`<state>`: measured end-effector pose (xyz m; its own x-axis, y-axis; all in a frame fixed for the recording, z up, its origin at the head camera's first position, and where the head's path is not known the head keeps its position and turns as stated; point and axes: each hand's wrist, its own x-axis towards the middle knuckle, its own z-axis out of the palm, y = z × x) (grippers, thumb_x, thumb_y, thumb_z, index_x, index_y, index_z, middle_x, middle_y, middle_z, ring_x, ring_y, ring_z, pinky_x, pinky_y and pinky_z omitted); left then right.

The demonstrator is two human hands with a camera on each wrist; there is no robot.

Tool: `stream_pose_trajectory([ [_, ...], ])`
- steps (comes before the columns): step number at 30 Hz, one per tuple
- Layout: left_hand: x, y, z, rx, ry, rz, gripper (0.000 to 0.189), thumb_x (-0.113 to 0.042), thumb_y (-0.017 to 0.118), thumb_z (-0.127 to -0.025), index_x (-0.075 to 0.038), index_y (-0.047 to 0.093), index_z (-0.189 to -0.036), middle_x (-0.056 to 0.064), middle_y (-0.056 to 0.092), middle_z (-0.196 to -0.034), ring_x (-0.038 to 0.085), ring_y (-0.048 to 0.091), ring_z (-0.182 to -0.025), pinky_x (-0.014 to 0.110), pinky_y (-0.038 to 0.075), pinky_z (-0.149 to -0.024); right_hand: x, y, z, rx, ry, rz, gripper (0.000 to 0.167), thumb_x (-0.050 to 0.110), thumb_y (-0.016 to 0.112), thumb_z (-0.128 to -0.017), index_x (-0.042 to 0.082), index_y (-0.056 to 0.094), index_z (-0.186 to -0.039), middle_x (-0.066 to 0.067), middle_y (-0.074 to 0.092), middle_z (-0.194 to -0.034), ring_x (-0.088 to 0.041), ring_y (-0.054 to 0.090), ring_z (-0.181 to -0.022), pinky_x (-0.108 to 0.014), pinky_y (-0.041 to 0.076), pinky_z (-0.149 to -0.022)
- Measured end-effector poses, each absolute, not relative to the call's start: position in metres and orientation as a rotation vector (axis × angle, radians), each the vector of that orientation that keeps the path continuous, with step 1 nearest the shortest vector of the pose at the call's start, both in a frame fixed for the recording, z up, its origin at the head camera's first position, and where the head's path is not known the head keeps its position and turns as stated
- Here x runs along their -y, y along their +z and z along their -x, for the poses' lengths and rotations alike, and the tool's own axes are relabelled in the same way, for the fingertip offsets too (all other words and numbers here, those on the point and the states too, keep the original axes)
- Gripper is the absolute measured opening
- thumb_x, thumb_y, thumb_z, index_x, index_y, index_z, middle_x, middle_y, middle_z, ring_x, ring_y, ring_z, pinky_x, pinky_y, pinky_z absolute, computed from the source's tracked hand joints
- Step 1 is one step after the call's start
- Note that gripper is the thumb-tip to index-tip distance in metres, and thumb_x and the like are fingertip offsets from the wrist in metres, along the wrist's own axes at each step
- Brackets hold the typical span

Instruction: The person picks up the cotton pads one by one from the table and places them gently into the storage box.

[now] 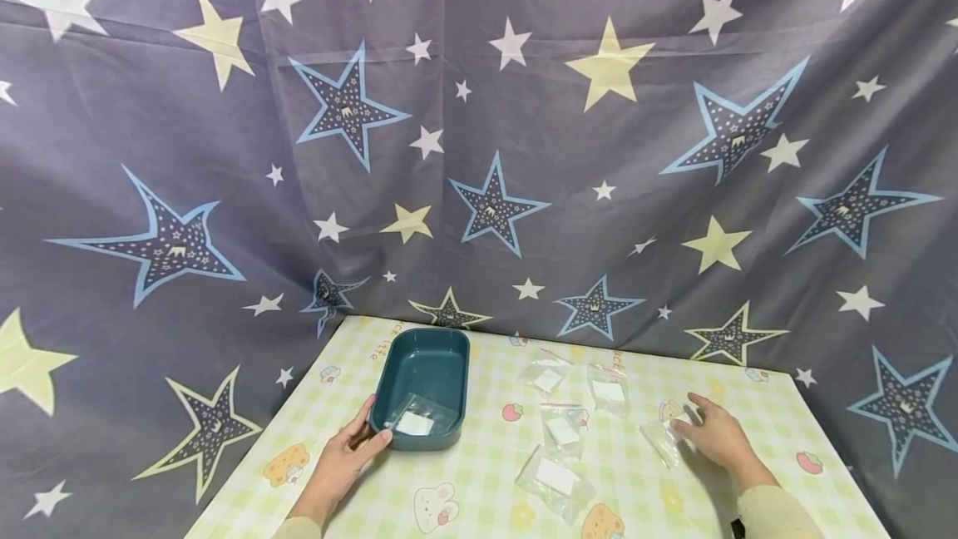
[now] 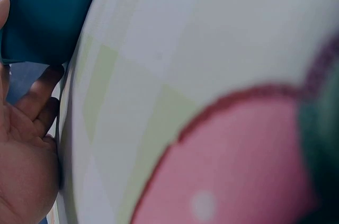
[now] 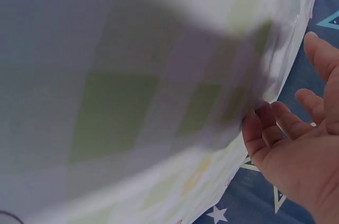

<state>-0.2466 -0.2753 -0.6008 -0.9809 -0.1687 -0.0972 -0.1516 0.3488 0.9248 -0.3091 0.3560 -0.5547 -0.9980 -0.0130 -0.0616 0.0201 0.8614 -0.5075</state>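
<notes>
My left hand point(image 1: 340, 460) grips the near left corner of a dark teal plastic box point(image 1: 428, 368), its thumb by the front rim and its fingers along the outer side. Inside the box's near end lies a clear zip bag point(image 1: 415, 421) holding something white. In the left wrist view, fingers point(image 2: 39, 94) touch the box's edge. My right hand point(image 1: 716, 437) is at another clear zip bag point(image 1: 660, 444) on the right, with thumb and fingers apart. The right wrist view shows fingertips point(image 3: 257, 121) at the table beside that bag; its contents are hard to see.
Several clear zip bags with white pieces lie mid-table, among them a near one point(image 1: 555, 481), a middle one point(image 1: 563, 431) and a far one point(image 1: 608, 389). A checked cloth point(image 1: 479, 472) covers the table. A starry curtain point(image 1: 479, 131) hangs behind it.
</notes>
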Motion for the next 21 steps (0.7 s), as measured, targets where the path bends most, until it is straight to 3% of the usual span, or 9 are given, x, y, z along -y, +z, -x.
stream_pose_trajectory([
  [8, 0.276, -0.604, 0.246, 2.569, -1.768, -0.306, 0.088, -0.056, 0.078, -0.094, -0.043, 0.032, -0.168, 0.011, 0.048, -0.165, 0.037, 0.049, -0.152, 0.054, 0.044, -0.123, -0.356, -0.557, 0.309, -2.953, -0.735, 0.032, 0.083, 0.045, 0.073, -0.099, -0.014, 0.046, -0.152, -0.044, 0.049, -0.150, -0.066, 0.047, -0.137, -0.074, 0.044, -0.110],
  [16, 0.276, -0.602, 0.246, 2.578, -1.771, -0.295, 0.089, -0.058, 0.077, -0.094, -0.042, 0.031, -0.168, 0.010, 0.046, -0.167, 0.036, 0.048, -0.153, 0.054, 0.043, -0.124, -0.368, -0.547, 0.301, -2.948, -0.750, 0.138, 0.073, 0.027, 0.086, -0.089, -0.015, 0.057, -0.141, -0.038, 0.068, -0.127, -0.052, 0.067, -0.117, -0.067, 0.052, -0.103],
  [21, 0.276, -0.601, 0.245, 2.582, -1.774, -0.306, 0.090, -0.059, 0.077, -0.093, -0.042, 0.030, -0.168, 0.010, 0.045, -0.167, 0.036, 0.047, -0.154, 0.054, 0.043, -0.124, -0.372, -0.546, 0.298, -2.922, -0.740, 0.119, 0.066, 0.019, 0.088, -0.087, -0.011, 0.062, -0.139, -0.033, 0.071, -0.125, -0.046, 0.070, -0.114, -0.063, 0.055, -0.100],
])
